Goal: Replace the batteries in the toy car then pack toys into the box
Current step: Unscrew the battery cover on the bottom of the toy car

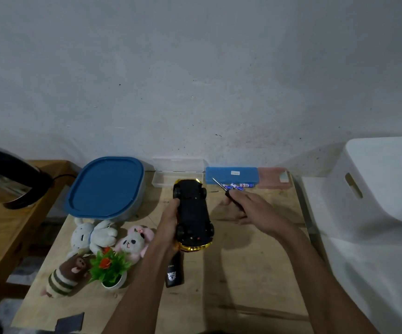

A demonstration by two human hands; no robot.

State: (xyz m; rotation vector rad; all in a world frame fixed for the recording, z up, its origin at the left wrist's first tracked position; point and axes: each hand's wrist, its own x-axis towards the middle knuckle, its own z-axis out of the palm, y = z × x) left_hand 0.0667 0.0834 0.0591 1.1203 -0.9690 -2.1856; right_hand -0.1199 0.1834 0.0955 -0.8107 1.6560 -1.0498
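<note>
A gold toy car (193, 214) lies upside down on the wooden table (255, 273), its black underside and wheels facing up. My left hand (170, 221) grips the car along its left side. Just right of the car, my right hand (253, 208) holds a screwdriver (221, 185) with its metal tip pointing up and to the left. Blue batteries (241, 185) lie behind the screwdriver, at the foot of a blue case (231, 174). A grey box with a blue lid (106, 186) stands at the back left. Plush toys (94, 235) (135, 241) (66, 274) lie at the front left.
A small potted plant (109, 267) stands among the plush toys. A black remote (174, 271) lies under my left forearm. A clear open case (178, 174) and a pink case (273, 180) line the wall. A kettle (5, 177) sits left; a white stool (375, 189) stands right.
</note>
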